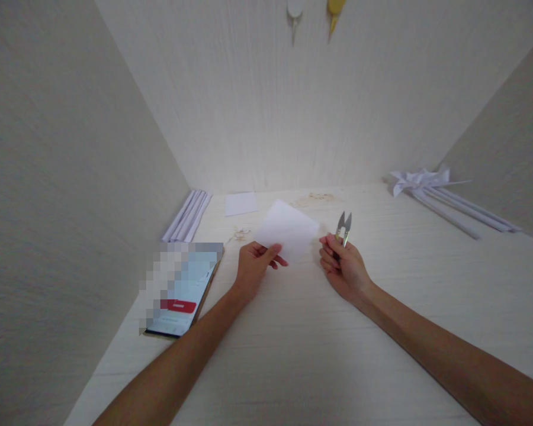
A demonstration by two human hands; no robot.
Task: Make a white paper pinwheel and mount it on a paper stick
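Note:
My left hand (254,266) pinches the near corner of a white paper sheet (288,229) and holds it tilted above the pale table (293,355). Just to its right, my right hand (343,266) grips small thread snips (343,228) with the two metal blades pointing up and slightly apart. The blade tips sit a short gap to the right of the paper's edge, not touching it.
A phone (182,290) with a lit screen lies at the left. Rolled white paper sticks (187,214) lie by the left wall, a small paper square (241,203) behind. White paper pinwheels (420,179) on sticks lie at the right. Two hooks (313,12) hang on the back wall.

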